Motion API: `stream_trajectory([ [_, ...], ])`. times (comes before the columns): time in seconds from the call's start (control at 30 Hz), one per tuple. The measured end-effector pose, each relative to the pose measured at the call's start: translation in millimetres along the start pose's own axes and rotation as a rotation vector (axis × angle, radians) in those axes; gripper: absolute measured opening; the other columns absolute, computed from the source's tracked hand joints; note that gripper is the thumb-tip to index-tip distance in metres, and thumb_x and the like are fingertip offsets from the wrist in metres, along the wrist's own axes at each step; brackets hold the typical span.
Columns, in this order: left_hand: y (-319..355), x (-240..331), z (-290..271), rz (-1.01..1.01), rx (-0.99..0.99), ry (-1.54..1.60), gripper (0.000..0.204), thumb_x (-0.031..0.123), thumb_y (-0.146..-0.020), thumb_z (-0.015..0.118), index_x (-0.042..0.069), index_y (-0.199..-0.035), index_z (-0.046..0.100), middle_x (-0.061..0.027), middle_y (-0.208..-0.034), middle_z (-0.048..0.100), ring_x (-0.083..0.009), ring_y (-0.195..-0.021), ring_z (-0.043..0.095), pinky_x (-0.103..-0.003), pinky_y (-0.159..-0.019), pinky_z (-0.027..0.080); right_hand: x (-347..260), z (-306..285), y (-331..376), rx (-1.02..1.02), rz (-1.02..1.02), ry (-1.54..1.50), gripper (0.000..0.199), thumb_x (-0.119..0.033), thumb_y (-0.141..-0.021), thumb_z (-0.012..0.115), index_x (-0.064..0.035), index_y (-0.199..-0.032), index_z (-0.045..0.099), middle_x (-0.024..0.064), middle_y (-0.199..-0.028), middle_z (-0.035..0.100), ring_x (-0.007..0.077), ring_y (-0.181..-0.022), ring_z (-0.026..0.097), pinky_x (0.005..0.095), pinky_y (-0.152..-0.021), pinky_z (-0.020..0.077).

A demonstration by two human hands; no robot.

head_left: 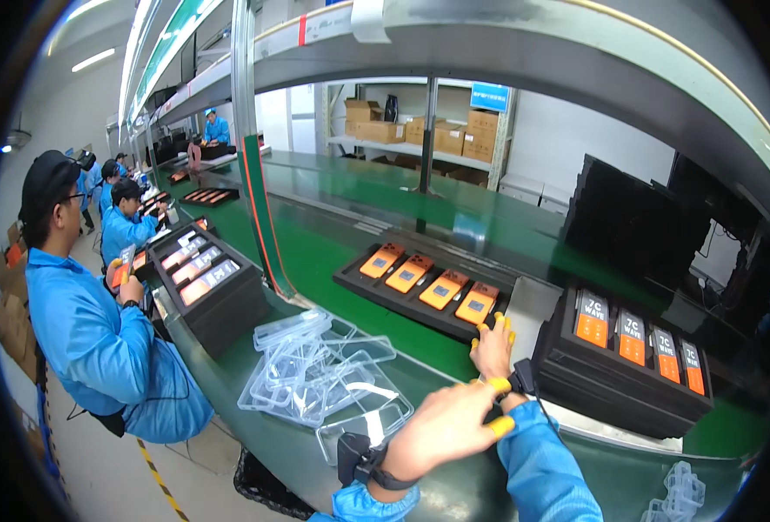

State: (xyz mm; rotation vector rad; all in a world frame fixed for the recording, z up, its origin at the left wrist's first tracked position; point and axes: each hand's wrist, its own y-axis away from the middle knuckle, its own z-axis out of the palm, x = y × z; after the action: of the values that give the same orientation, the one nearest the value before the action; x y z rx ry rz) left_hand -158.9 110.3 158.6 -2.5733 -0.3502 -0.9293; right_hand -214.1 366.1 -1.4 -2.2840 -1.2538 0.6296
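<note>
My left hand point(450, 428) reaches across in front of my right wrist, fingers stretched and apart, nothing in it. Yellow covers sit on its fingertips. My right hand point(493, 352), with the same yellow covers, is at the near right corner of a black foam tray point(350, 280); its fingers are spread, and whether they touch the tray is unclear. Several orange phone-like devices point(442, 290) with dark-patterned tops stand in a row in that tray. Left of my hands lies a loose pile of clear plastic cases point(311, 370). Both wrists carry black straps with small devices.
At right, stacked black foam trays point(615, 383) hold orange-and-black labelled devices point(632, 337). Another stack point(228, 304) stands left by a metal post point(250, 130). A co-worker in blue point(98, 331) holds an orange item. More clear pieces point(679, 494) lie lower right. A shelf point(489, 43) runs overhead.
</note>
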Motion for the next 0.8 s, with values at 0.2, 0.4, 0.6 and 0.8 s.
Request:
stream_trajectory([
  [0.2, -57, -113, 32, -0.340, 0.896, 0.205, 0.074, 0.027, -0.089, 0.074, -0.011, -0.141, 0.038, -0.0272, -0.130, 0.054, -0.0347, -0.122, 0.054, -0.040, -0.103, 0.043, -77, -36, 15, -0.017, -0.181, -0.431, 0.032, -0.007, -0.082, 0.066, 0.0108, -0.108, 0.063, 0.0328, -0.139, 0.047, 0.0501, -0.122, 0.051, 0.0510, -0.104, 0.0448],
  [0.4, -84, -149, 47, -0.552, 1.067, 1.059, 0.066, 0.036, -0.099, 0.057, -0.003, -0.148, 0.035, -0.0184, -0.149, 0.042, -0.0268, -0.137, 0.040, -0.040, -0.115, 0.028, -84, -69, 44, 0.129, -0.161, -0.278, 0.033, -0.008, -0.079, 0.067, 0.0081, -0.108, 0.066, 0.0211, -0.124, 0.060, 0.0385, -0.123, 0.052, 0.0541, -0.106, 0.0392],
  [0.6, -81, -194, 39, -0.219, 0.642, 2.050, 0.060, 0.048, -0.104, 0.037, 0.008, -0.147, 0.045, -0.0141, -0.152, 0.047, -0.0343, -0.137, 0.045, -0.052, -0.117, 0.031, -103, -110, 76, 0.193, -0.233, -0.314, 0.039, -0.008, -0.077, 0.067, 0.0059, -0.113, 0.065, 0.0181, -0.119, 0.061, 0.0351, -0.124, 0.052, 0.0605, -0.108, 0.0343],
  [0.8, -68, -159, 41, -0.218, 0.653, 1.980, 0.051, 0.034, -0.104, 0.042, 0.002, -0.144, 0.046, -0.0173, -0.149, 0.049, -0.0352, -0.136, 0.046, -0.051, -0.118, 0.031, -89, -143, 95, 0.242, -0.301, -0.250, 0.038, -0.006, -0.075, 0.066, 0.0079, -0.110, 0.067, 0.0195, -0.118, 0.063, 0.0370, -0.123, 0.054, 0.0623, -0.107, 0.0349],
])
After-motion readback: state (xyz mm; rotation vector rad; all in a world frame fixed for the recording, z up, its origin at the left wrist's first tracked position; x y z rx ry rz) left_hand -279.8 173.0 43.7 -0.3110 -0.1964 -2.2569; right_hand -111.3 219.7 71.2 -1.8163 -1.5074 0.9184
